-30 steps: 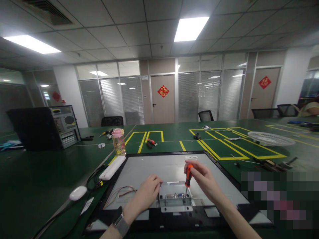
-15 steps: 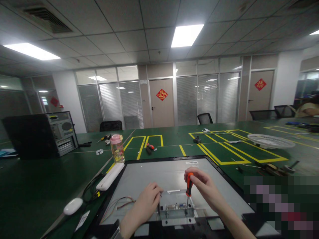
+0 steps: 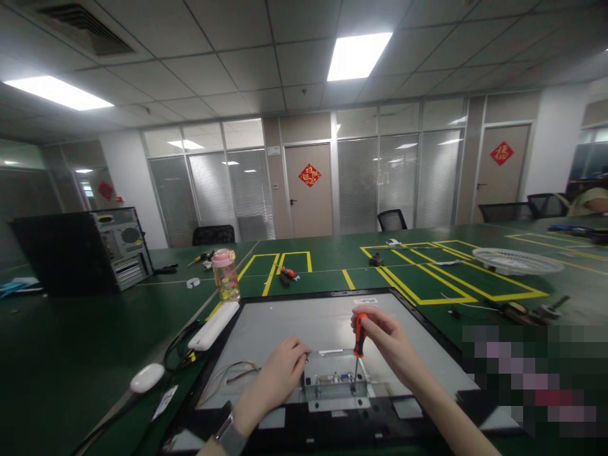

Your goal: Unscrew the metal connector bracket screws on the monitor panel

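Head view: orange-and-black screwdriver held near-upright, handle pinched in right hand, tip seen at right part of metal bracket on flat panel. Left hand rested at bracket's left edge; its grip cannot be told.

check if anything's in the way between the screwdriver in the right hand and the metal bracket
Nothing visible is: the right hand holds the orange screwdriver, its shaft reaching down to the metal bracket. The left hand is by the bracket's left edge, apart from the shaft. Tip contact is too small to tell.
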`<move>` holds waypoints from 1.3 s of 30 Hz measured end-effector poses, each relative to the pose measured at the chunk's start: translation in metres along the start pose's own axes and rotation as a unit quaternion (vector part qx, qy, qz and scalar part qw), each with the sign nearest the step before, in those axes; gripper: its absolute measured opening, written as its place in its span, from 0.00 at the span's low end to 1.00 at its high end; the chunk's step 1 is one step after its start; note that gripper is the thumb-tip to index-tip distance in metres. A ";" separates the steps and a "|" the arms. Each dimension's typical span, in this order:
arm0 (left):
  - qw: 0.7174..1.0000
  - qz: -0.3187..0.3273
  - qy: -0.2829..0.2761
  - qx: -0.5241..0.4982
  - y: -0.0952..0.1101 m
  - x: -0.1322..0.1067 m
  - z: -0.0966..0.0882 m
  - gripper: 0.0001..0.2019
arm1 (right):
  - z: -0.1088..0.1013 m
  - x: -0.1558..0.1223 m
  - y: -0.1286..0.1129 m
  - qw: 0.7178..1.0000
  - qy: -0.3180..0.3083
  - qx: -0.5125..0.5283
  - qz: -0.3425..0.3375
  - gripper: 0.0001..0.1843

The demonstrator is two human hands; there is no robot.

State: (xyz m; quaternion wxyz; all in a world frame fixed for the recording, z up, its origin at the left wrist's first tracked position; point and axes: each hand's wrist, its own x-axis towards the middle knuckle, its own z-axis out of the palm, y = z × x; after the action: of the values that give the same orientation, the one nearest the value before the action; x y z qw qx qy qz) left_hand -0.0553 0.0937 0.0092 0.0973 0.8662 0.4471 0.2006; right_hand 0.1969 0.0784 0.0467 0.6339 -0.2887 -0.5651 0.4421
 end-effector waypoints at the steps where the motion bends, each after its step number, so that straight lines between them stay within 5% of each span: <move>1: 1.000 0.000 0.004 0.001 -0.001 0.000 0.001 0.13 | 0.000 0.000 0.001 1.000 0.001 0.002 -0.001 0.15; 10: 1.000 -0.001 -0.002 0.004 -0.002 0.000 0.001 0.13 | 0.000 -0.003 -0.007 0.998 -0.041 -0.035 -0.011 0.19; 17: 1.000 -0.006 -0.002 0.008 0.003 0.000 -0.001 0.14 | 0.004 -0.003 -0.006 0.985 0.018 -0.134 -0.105 0.13; 24: 1.000 -0.001 0.005 0.008 0.001 -0.001 0.001 0.13 | 0.001 -0.004 -0.005 0.998 -0.004 -0.058 -0.021 0.14; 29: 1.000 0.002 0.003 0.013 -0.001 -0.001 0.003 0.14 | 0.001 -0.003 -0.007 0.996 0.033 -0.075 -0.046 0.13; 35: 1.000 0.001 0.005 0.019 0.000 -0.001 0.003 0.13 | 0.001 -0.004 -0.010 0.998 -0.057 0.007 -0.004 0.17; 39: 1.000 0.012 0.018 0.015 -0.001 -0.001 0.004 0.13 | -0.001 -0.004 -0.008 0.999 -0.050 -0.006 -0.017 0.12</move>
State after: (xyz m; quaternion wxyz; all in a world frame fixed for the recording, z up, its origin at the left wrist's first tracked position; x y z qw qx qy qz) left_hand -0.0551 0.0936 0.0043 0.0736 0.8693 0.4412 0.2104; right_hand 0.1998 0.0720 0.0514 0.6105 -0.2602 -0.6037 0.4418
